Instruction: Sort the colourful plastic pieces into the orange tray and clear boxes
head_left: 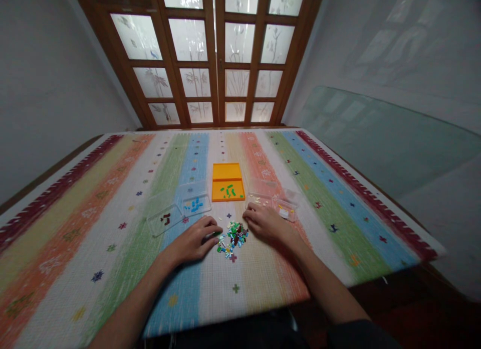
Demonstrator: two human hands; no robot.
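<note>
A loose pile of small mixed-colour pieces, green, blue, dark red and pale, lies on the striped cloth between my hands. At its left edge rests my left hand, thumb and forefinger apart, fingertips beside the pieces. My right hand is at the pile's upper right, in front of a clear box with cream pieces. Its fingers are bent and close together; whatever they hold, if anything, is too small to make out. Beyond the pile, an open orange case holds several green pieces.
Left of the case, one clear box holds blue pieces and another dark red pieces. A clear box with yellow pieces and a white item stands on the right. The striped tablecloth covers the table; glass-paned doors stand behind.
</note>
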